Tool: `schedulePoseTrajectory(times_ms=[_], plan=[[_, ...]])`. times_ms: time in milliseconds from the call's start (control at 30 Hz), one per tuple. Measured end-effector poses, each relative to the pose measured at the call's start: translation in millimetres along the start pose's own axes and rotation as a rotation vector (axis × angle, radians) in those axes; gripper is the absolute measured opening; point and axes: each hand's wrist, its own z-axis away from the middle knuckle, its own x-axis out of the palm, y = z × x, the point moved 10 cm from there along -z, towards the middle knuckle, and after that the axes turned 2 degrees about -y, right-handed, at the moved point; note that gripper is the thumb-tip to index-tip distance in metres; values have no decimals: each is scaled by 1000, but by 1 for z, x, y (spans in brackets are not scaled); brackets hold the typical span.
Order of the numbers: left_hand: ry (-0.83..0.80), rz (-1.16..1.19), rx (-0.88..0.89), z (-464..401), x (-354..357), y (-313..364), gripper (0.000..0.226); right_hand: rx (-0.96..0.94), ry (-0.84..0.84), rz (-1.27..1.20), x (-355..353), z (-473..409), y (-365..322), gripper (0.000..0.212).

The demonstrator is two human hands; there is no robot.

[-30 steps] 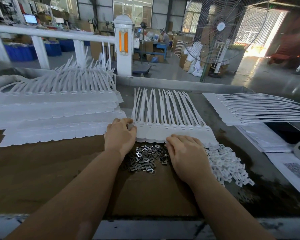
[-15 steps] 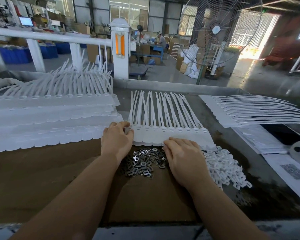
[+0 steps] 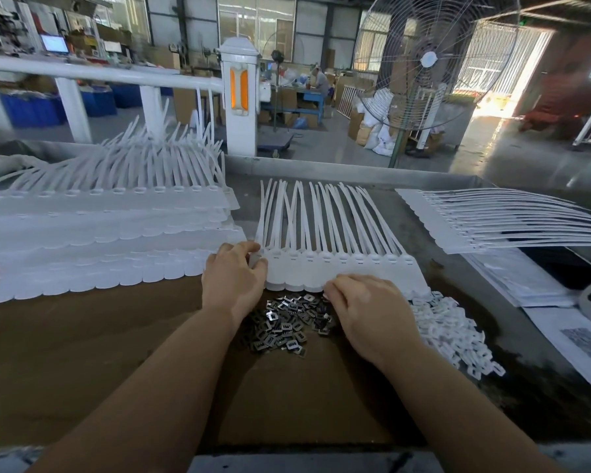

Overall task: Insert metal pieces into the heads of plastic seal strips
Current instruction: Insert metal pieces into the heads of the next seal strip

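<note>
the joined row of seal strips [image 3: 342, 268] lies flat at twelve o'clock on the bench [image 3: 82, 336], heads toward the person, likely for easy loading. the left hand [image 3: 232, 278] pinches its left end, seemingly steadying it. the right hand [image 3: 369, 308] rests curled fingers on the near edge, their hold unclear, beside the metal pieces [image 3: 287, 322].

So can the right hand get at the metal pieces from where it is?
Probably yes. The right hand rests at the strip heads, and the pile of metal pieces lies uncovered just beside it, with nothing between them.
</note>
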Motion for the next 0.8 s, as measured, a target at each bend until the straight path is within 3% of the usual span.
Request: schedulePoseTrajectory(times_ms=[200,333,533,600,700,800], plan=[[0,0,3,2,-1,2,31,11,16,29,-5,-15,5,37],[14,-9,17,2,-2,4,31,19,190,-64,-13,-9,5,32],[82,-143,175,10,-8,28,17,-3,233,-45,-11,-5,9,33],[35,-80,275,14,-7,42,5,-14,264,-49,-14,-3,9,32],[-125,25,411,21,4,58,18,-22,294,-55,-17,-2,7,32],[-240,24,499,29,15,67,13,-28,320,-66,-19,0,6,32]])
